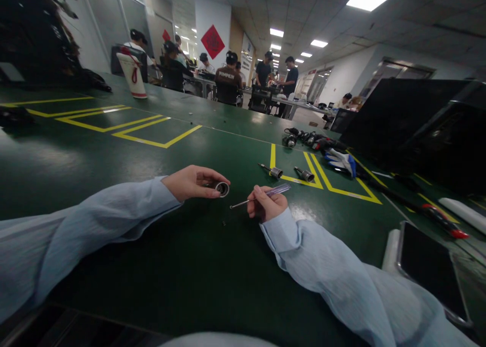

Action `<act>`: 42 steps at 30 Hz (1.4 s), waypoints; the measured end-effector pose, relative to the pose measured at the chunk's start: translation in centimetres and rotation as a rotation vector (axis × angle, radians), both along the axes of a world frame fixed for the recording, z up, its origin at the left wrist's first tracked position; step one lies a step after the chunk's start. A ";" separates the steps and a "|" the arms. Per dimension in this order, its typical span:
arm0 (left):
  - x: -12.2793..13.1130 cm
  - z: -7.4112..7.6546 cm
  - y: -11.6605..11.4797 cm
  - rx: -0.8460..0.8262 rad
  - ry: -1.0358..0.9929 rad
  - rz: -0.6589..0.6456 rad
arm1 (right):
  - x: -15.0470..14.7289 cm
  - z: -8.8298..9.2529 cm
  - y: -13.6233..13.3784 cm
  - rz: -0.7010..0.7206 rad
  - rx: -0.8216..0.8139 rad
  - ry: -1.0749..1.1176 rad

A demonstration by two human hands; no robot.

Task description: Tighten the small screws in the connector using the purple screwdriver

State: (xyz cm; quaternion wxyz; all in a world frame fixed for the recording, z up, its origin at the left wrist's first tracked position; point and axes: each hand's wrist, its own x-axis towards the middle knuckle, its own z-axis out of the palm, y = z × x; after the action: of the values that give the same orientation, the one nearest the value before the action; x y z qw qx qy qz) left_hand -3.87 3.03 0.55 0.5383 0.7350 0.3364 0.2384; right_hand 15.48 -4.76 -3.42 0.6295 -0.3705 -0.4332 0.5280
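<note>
My left hand (193, 182) is closed round a round metal part (222, 189), its hollow open end turned toward me; the rest of it is hidden by my fingers. A slim screwdriver (279, 189) with a clear purplish handle is pinched in my right hand (268, 203). Its shaft points left, and the tip is just below and right of the metal part, apart from it. A tiny dark piece (224, 223) lies on the green table (182, 271) below the tip. Beyond my right hand lie two metal parts with thin shafts, one on the left (276, 172) and one on the right (306, 174).
Yellow tape (167, 145) marks the tabletop. At the back right are black cabled devices (291, 140) and a blue-white glove (340, 162). A phone (431, 266) and a red-black tool (444, 220) lie right. A white cup (132, 75) stands far left. People work at tables beyond.
</note>
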 end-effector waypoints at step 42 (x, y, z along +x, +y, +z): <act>1.5 1.0 -3.6 0.269 0.030 0.238 | -1.7 1.9 -1.5 -0.162 0.690 -0.870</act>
State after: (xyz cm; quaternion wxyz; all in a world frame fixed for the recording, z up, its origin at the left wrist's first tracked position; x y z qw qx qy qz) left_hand -2.40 -0.54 1.54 0.3978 0.7589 0.3942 0.3323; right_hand 13.73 -6.25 -1.52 0.5161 -0.3590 -0.7707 0.1042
